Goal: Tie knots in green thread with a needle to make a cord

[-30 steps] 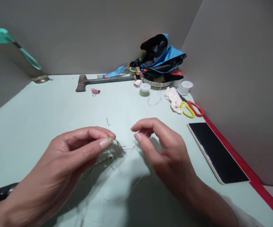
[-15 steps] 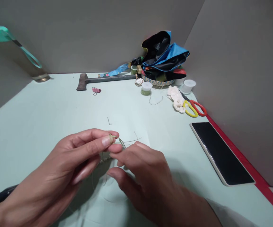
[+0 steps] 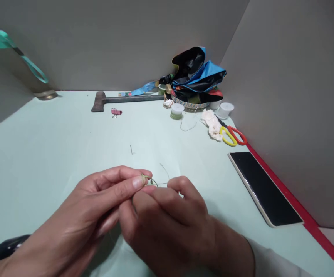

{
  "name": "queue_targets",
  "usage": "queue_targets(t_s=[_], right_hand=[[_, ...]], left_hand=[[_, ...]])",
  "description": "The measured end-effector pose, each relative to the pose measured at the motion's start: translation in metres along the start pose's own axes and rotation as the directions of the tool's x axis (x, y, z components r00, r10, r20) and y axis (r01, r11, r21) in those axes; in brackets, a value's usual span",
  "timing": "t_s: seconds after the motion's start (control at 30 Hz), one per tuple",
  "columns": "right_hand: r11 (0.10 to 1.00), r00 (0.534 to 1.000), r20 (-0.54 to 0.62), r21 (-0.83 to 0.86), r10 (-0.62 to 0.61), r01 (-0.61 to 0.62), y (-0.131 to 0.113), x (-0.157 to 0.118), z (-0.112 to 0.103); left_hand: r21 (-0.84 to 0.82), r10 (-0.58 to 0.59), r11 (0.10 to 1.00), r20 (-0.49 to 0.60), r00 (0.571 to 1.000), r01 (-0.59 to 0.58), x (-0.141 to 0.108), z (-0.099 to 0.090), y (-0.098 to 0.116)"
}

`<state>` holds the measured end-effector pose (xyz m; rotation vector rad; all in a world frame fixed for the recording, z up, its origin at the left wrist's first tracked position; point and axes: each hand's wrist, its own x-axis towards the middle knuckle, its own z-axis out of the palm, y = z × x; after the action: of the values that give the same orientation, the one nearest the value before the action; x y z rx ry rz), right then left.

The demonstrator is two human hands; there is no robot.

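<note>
My left hand (image 3: pixel 109 196) pinches a thin green cord (image 3: pixel 153 180) between thumb and forefinger, low in the middle of the view. Loose cord ends reach out to the right, one curving up over the table. Pressed against the left fingers, my right hand (image 3: pixel 169 219) is curled with its fingers bent inward. Its fingertips are mostly hidden behind its knuckles, so what they grip does not show clearly. A short dark snippet (image 3: pixel 131 149) lies on the table just beyond the hands.
At the back lie a hammer-like tool (image 3: pixel 99 102), a pink binder clip (image 3: pixel 116 112), a green thread spool (image 3: pixel 177 111) and a blue-black pouch (image 3: pixel 198 73). On the right are scissors (image 3: pixel 229 136), crumpled white tissue (image 3: pixel 212 124) and a phone (image 3: pixel 265 188). A metal cylinder (image 3: pixel 45 94) stands at left.
My right hand has moved in against the left fingers and curled, its thumb no longer spread apart. My left hand still pinches the cord, slightly further right and lower.
</note>
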<state>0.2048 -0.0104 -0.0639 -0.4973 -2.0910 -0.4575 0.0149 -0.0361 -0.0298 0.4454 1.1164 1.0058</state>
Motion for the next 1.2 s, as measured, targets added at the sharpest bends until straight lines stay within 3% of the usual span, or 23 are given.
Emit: queue_targets(t_s=[0.17,0.23,0.3,0.37,0.47,0.57,0.67,0.77,0.87,1.03,1.2], right_hand=[[0.995,0.999,-0.033,0.097,-0.001,0.004,0.007,0.0,0.0],[0.978,0.995,0.017,0.183,0.095,-0.096,0.003,0.0,-0.004],[0.911,0.96,0.052,0.306,0.275,-0.278,-0.003,0.0,-0.007],[0.775,0.887,0.066,0.46,0.457,-0.434,-0.009,0.001,-0.008],[0.517,0.756,0.131,0.655,0.641,-0.552,-0.011,0.005,-0.01],[0.303,0.643,0.255,0.719,0.722,-0.625,-0.008,0.012,-0.015],[0.104,0.539,0.378,0.74,0.753,-0.664,-0.004,0.018,-0.02],[-0.059,0.456,0.459,0.751,0.762,-0.657,-0.002,0.022,-0.024],[-0.159,0.415,0.549,0.72,0.725,-0.675,-0.001,0.024,-0.025],[-0.281,0.353,0.662,0.655,0.661,-0.702,-0.002,0.025,-0.026],[-0.318,0.315,0.71,0.606,0.63,-0.729,-0.005,0.025,-0.025]], left_hand=[[0.067,0.09,0.993,0.065,0.994,-0.095,-0.001,0.002,0.001],[0.178,0.229,0.955,0.071,0.971,-0.238,0.003,0.004,0.003],[0.314,0.412,0.852,0.091,0.907,-0.419,0.006,0.003,0.005],[0.422,0.551,0.72,0.134,0.824,-0.551,0.009,0.002,0.007],[0.533,0.687,0.551,0.149,0.711,-0.643,0.011,0.007,0.01],[0.641,0.798,0.389,0.125,0.59,-0.661,0.014,0.022,0.013],[0.684,0.843,0.28,0.16,0.513,-0.674,0.018,0.038,0.016],[0.699,0.855,0.229,0.188,0.483,-0.678,0.019,0.038,0.016],[0.702,0.857,0.204,0.209,0.471,-0.682,0.016,0.022,0.012],[0.693,0.85,0.187,0.24,0.468,-0.696,0.012,-0.003,0.007],[0.721,0.849,0.154,0.252,0.463,-0.675,0.01,-0.004,0.004]])
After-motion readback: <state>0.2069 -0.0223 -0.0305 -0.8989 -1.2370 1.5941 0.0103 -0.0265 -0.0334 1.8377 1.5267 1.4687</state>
